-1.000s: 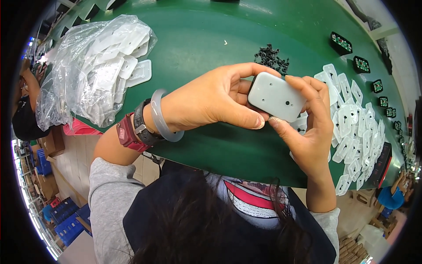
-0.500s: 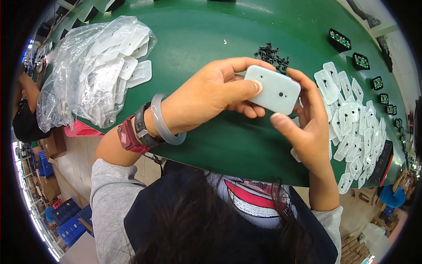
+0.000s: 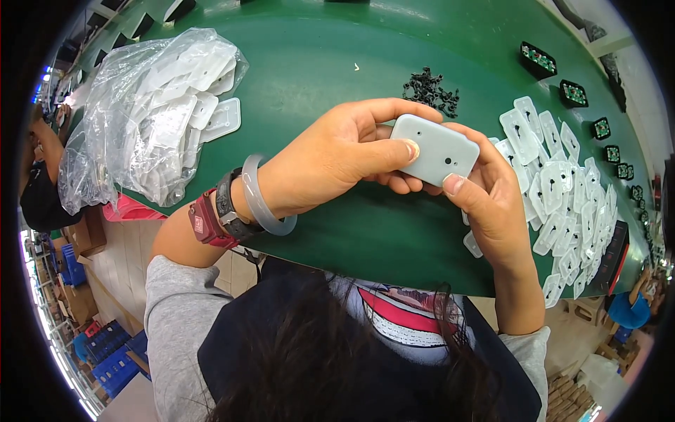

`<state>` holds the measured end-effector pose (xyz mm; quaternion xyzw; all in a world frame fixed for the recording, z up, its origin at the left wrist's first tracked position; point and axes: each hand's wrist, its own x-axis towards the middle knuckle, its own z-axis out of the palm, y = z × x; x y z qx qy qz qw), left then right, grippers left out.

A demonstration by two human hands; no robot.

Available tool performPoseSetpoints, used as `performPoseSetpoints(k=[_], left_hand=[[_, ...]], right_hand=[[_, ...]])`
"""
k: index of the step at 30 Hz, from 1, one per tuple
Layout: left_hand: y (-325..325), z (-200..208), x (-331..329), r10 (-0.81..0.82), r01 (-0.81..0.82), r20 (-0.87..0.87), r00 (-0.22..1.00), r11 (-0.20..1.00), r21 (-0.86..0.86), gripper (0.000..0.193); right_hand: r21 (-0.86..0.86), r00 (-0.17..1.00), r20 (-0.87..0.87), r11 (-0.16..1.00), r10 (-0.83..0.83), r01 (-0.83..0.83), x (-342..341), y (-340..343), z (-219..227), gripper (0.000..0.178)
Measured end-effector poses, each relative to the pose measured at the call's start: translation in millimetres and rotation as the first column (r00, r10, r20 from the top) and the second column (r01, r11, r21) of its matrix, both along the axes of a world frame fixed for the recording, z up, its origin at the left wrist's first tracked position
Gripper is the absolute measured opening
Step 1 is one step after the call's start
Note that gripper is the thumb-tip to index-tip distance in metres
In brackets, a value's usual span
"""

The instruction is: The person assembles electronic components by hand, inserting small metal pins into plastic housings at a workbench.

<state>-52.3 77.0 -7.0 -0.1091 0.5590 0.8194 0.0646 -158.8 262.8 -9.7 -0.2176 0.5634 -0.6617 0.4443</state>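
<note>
A pale, rounded plastic cover point(image 3: 437, 146) with a small hole and a dark spot is held above the green table. My left hand point(image 3: 351, 144) grips its left end, thumb flat on the upper face and fingers underneath. At its right end, my right hand point(image 3: 492, 190) has the thumb at the lower edge and fingers along the far side. Beyond the cover lies a heap of small black parts point(image 3: 430, 91). To the right of my right hand spreads a pile of similar whitish covers point(image 3: 555, 190), many with black pieces on them.
A clear plastic bag point(image 3: 133, 105) full of whitish covers sits on the left of the green table point(image 3: 302, 63). Black trays of green circuit boards point(image 3: 538, 60) line the far right. Another person's arm point(image 3: 48, 141) shows at the left rim.
My right hand has closed in on the cover; its thumb now presses the lower edge and its fingers lie along the far side. The cover has stayed nearly in place.
</note>
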Motion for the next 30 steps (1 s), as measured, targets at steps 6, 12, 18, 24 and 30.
performPoseSetpoints(k=[6, 12, 18, 24, 30], left_hand=[[2.8, -1.8, -0.1, -0.003, 0.003, -0.002, 1.0, 1.0, 0.015, 0.048], [7.9, -2.6, 0.9, -0.01, 0.01, 0.006, 1.0, 0.999, 0.053, 0.051], [8.1, -3.4, 2.3, 0.013, -0.013, 0.0, 1.0, 0.998, 0.057, 0.053], [5.6, -2.1, 2.0, -0.007, 0.007, 0.003, 1.0, 0.996, 0.087, 0.053], [-5.2, -4.0, 1.0, 0.023, -0.025, 0.012, 1.0, 0.986, 0.167, 0.051]], right_hand=[[0.05, 1.0, -0.001, 0.999, -0.022, 0.022, -0.3, -3.8, -0.3, 0.044], [0.093, 0.998, -0.058, 0.995, -0.033, 0.039, 1.4, -1.3, -1.0, 0.041], [0.042, 0.991, -0.127, 0.997, -0.053, 0.059, 4.6, -5.1, -3.8, 0.041], [0.018, 0.994, -0.105, 1.0, -0.018, 0.02, 3.2, -2.3, -3.4, 0.045], [-0.029, 0.999, -0.029, 0.999, 0.031, -0.032, 3.2, -6.3, -2.3, 0.051]])
